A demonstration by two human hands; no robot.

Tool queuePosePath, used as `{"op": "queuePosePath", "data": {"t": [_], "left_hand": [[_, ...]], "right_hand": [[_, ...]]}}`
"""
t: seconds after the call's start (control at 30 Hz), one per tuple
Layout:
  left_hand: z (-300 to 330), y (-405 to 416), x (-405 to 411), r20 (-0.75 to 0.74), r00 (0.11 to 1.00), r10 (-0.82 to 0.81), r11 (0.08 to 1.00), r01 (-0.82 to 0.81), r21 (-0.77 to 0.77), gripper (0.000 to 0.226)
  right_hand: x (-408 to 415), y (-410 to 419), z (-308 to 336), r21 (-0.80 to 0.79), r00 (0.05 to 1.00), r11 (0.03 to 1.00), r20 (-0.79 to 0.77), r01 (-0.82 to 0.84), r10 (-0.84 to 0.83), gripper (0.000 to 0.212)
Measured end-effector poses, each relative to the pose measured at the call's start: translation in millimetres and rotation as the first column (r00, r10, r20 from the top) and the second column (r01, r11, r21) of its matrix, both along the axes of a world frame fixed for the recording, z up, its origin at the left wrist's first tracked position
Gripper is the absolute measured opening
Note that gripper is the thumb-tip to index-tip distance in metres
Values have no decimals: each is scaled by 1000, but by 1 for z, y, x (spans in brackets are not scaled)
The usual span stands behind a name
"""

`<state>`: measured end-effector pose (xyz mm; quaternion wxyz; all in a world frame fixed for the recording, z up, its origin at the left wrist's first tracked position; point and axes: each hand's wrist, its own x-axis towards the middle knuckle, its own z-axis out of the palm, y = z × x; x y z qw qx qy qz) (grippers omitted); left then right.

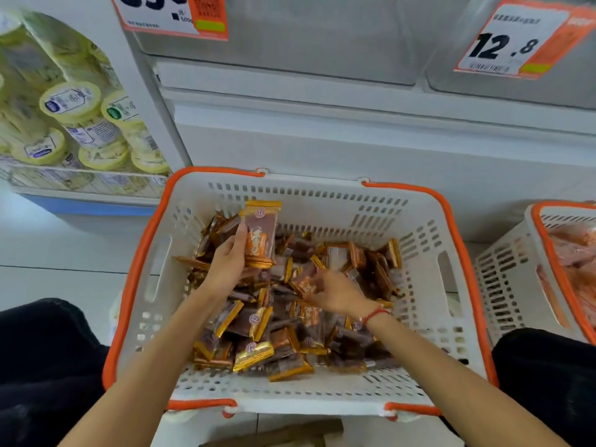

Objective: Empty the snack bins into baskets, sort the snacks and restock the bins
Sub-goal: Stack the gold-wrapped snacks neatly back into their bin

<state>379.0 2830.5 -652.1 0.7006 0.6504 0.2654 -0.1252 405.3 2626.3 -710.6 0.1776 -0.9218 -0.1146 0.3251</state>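
A white basket [429, 253] with orange handles sits on the floor between my knees, filled with several brown snack packets [258, 327] edged in gold. My left hand [229, 262] holds a small upright stack of these packets [259, 233] above the pile at the basket's far left. My right hand [335, 291], with a red string at the wrist, reaches into the middle of the pile, its fingers pinching a packet [306, 282]; motion blur hides the exact grip.
A second white and orange basket [516, 279] with pinkish packets stands at the right. Clear plastic bins [322, 37] with price tags [512, 40] hang on the white shelf above. A rack of yellow-lidded cups [71, 101] stands at the left.
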Motion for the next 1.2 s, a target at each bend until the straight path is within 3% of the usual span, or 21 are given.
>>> {"op": "queuePosePath", "data": {"t": [0.03,0.1,0.23,0.33,0.43,0.5,0.53,0.6,0.67,0.77,0.83,0.9,0.93,1.0,1.07,1.13,1.2], "left_hand": [[0,-1,-1,-9,1000,-9,1000,9,-16,37],[-1,-3,0,-29,999,-23,999,23,-25,38],[1,-8,2,-40,998,-45,998,43,-45,42],[7,-9,3,-33,999,-42,996,39,-84,37],[14,-5,6,-25,1000,-3,988,-1,-151,36],[20,-1,8,-14,1000,24,982,-26,-187,36],[23,1,9,-8,999,32,979,-33,-200,36],[28,5,9,0,999,42,975,-41,-217,36],[32,6,10,-8,999,52,977,-52,-205,37],[35,3,15,-33,997,73,987,-77,-143,42],[39,-3,18,-54,995,79,991,-84,-107,43],[41,-11,21,-90,993,76,993,-83,-81,42],[43,-16,21,-106,992,71,995,-78,-65,43],[48,-25,22,-102,994,34,998,-38,-40,47],[53,-31,23,-42,999,6,999,-8,-41,45],[61,-36,21,24,1000,-14,999,15,-46,44],[68,-39,16,84,993,-85,996,86,-1,67]], "right_hand": [[-10,-1,-15,-104,996,992,-54,-75,69,35],[-24,-1,-31,-160,998,985,-32,-58,53,43],[-31,-3,-38,25,972,995,-219,92,-84,19],[-30,-12,-39,40,948,985,-281,170,-152,20],[-11,-21,-14,56,834,958,-509,280,-215,22],[9,-29,12,19,752,922,-584,388,-304,8],[19,-36,27,63,799,924,-526,378,-291,14],[35,-50,56,202,769,821,-521,534,-371,41],[43,-59,85,382,714,651,-591,656,-374,52],[47,-52,119,609,681,304,-650,732,-338,45],[41,-34,134,670,657,79,-685,738,-314,36],[31,-12,140,685,647,-18,-695,728,-313,37],[26,-2,140,698,657,6,-671,716,-343,40],[16,16,138,732,710,157,-548,663,-442,39],[7,28,136,736,762,329,-377,592,-527,31],[3,34,134,727,779,419,-252,544,-575,26],[3,36,137,720,796,480,-163,500,-583,26]]}}
